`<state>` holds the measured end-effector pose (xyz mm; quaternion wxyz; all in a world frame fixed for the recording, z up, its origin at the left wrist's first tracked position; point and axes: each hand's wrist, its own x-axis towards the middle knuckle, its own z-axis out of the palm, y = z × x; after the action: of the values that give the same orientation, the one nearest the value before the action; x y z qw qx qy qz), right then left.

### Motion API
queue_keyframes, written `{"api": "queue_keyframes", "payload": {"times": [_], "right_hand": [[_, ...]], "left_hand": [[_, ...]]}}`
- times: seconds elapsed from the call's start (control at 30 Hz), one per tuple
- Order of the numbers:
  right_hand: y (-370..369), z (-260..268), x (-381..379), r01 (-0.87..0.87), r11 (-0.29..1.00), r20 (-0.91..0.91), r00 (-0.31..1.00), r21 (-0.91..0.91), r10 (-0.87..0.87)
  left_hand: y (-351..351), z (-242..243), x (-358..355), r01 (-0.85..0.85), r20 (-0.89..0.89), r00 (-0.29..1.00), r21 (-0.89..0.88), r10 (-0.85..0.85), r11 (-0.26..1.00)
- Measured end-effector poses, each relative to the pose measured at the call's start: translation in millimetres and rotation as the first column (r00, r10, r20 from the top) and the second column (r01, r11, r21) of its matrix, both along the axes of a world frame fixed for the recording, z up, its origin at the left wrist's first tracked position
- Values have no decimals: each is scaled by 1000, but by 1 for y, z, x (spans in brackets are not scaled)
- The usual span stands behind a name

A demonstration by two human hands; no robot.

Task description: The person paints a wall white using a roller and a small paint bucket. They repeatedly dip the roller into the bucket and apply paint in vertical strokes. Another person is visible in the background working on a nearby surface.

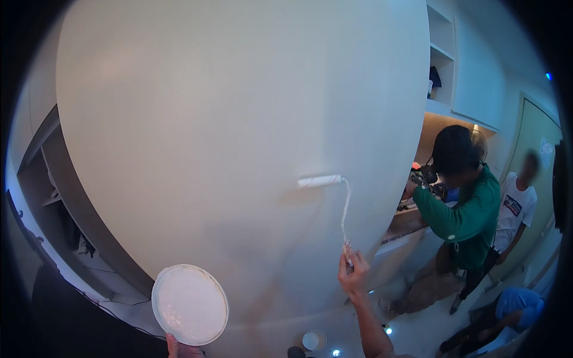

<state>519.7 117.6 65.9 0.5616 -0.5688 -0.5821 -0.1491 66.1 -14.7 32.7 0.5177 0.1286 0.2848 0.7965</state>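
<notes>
My right hand [352, 272] is closed around the handle of a paint roller [319, 181]. The roller's white sleeve lies level against a large pale wall [201, 134], and its thin frame runs down from the sleeve's right end to my fingers. At the lower left, my left hand [183, 350] grips the bottom edge of a round, white, paint-smeared lid or shallow tray [190, 304]; most of that hand is hidden behind it or cut off by the picture's edge.
A co-worker in a green top [470, 219] bends over a cluttered counter on the right. Behind stands a person in a white T-shirt [515, 201]; another in blue [519, 304] is low down. A round container [314, 340] stands on the floor. Open shelving [83, 215] and cables are at left.
</notes>
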Motion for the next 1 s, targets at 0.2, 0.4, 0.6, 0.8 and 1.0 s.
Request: {"api": "queue_keyframes", "payload": {"times": [0.2, 0.4, 0.6, 0.8, 1.0], "right_hand": [[-6, -65, 11, -42, 998, -53, 998, -51, 40], [12, -82, 17, -87, 995, -54, 995, -47, 85], [42, -59, 8, -126, 990, -107, 985, 67, 132], [62, 9, 6, -158, 974, -102, 979, 162, 176], [82, 100, 7, -146, 966, -56, 985, 215, 162]], "left_hand": [[-31, 3, 16, -30, -26, 999, -31, 29, 999], [-37, 5, 37, -58, -59, 997, -34, 56, 998], [-24, 16, 46, -83, -82, 993, -21, 81, 996], [-5, 20, 56, -82, -87, 993, -2, 82, 997], [16, 23, 63, -74, -68, 995, 30, 76, 997]]}}
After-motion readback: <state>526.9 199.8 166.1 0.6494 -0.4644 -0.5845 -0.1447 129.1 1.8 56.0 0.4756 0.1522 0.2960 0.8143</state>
